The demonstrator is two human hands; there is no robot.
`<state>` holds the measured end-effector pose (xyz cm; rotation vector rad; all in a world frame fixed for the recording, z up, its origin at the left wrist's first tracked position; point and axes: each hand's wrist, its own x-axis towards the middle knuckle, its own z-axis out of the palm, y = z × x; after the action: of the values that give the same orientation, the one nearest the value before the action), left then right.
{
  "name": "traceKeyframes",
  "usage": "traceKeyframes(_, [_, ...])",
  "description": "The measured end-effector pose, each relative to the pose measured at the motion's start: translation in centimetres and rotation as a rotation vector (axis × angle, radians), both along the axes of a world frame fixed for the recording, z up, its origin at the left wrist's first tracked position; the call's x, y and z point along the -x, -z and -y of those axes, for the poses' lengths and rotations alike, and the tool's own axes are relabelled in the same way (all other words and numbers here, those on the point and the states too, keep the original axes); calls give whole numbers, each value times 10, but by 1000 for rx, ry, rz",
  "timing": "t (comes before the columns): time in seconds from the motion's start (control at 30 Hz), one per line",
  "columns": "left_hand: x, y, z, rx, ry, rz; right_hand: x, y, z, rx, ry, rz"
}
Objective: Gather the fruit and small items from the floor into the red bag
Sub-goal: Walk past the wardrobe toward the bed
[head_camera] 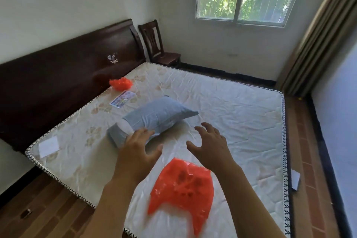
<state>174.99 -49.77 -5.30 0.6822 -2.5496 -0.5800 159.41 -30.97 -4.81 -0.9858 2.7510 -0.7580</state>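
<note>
Bare quilted white mattress (222, 102) is carrying a translucent red plastic bag (183, 191), lying flat with dark lumps showing inside; left hand (138, 149) and right hand (210, 146) are hovering beyond it, fingers spread, gripping nothing.

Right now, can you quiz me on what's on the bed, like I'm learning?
1. True or false: the near red bag lies on the mattress.
2. Which is closer to the headboard? A) the blue pillow B) the crumpled red bag
3. What are the left hand and right hand holding?

Key
1. True.
2. B.
3. Nothing; both are open with fingers spread. The left hand's fingertips overlap the pillow's near edge.
</note>
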Motion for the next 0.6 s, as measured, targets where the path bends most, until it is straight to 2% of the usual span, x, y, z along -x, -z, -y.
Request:
traceKeyframes(0.2, [35,35,10,0,51,140,33,31,-5,49,61,54])
traceKeyframes(0.6, [80,116,40,-120,150,251,45,123,16,71,260,144])
